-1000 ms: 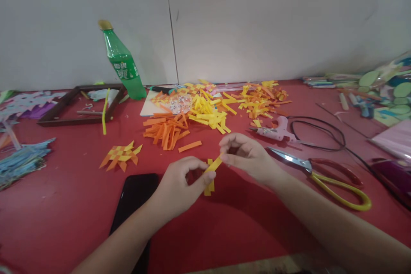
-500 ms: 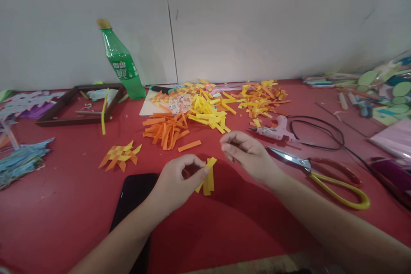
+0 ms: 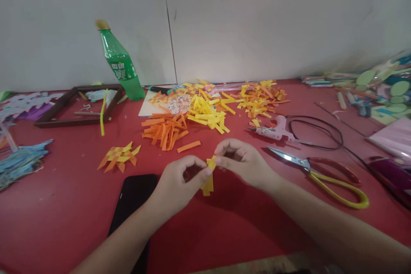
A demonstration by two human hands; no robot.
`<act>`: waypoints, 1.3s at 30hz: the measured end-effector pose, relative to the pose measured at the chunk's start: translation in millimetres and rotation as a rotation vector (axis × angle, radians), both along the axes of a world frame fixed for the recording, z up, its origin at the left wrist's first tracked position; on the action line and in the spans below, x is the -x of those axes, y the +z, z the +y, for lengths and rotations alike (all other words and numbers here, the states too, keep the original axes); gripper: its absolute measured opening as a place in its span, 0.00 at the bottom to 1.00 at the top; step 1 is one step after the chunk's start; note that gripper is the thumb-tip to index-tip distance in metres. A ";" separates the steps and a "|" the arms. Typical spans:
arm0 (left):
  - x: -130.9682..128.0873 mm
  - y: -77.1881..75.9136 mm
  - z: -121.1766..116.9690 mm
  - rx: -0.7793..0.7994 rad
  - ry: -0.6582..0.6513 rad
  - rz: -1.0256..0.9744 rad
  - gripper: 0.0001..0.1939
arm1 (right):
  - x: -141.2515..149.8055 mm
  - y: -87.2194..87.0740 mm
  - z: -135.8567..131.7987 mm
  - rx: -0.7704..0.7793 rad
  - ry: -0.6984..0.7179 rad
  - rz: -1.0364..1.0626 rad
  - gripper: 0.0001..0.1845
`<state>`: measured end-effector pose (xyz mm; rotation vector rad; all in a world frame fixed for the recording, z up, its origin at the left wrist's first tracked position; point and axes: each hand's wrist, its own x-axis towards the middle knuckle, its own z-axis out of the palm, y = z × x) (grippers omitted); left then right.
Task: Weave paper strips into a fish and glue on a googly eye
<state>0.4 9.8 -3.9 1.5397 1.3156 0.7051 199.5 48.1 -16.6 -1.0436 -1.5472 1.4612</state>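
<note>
Just above the red table, my left hand pinches a small bundle of yellow paper strips between thumb and forefinger. My right hand meets it from the right, its fingertips closed on the top end of the same strips. Behind my hands lie a pile of orange strips and a pile of yellow strips. One loose orange strip rests between them and my hands.
A woven orange-yellow piece and a black phone lie left of my hands. Scissors, a pink glue gun with its black cord lie right. A green bottle and a wooden frame stand at the back left.
My right hand let go of the strip and drew back half a second ago; now it has come back and pinches the top of the yellow strips. My left hand stayed in place.
</note>
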 end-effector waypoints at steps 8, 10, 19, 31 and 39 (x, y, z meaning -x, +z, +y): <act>3.9 -9.1 1.7 -0.235 -0.073 0.263 0.05 | -33.8 14.1 20.2 -0.152 0.392 -0.503 0.09; 4.4 -11.8 1.7 -0.254 -0.133 0.328 0.04 | -32.1 9.0 20.1 -0.310 0.349 -0.630 0.05; 4.4 -15.4 0.8 -0.342 -0.172 0.421 0.05 | -17.5 -0.4 10.9 -0.748 0.237 -0.794 0.09; 6.9 -17.7 -0.3 -0.376 -0.173 0.501 0.11 | -7.4 -15.3 5.1 -0.896 0.343 -0.720 0.07; 7.7 -18.5 0.3 -0.371 -0.173 0.503 0.11 | -8.9 -8.7 3.7 -0.828 0.402 -0.635 0.05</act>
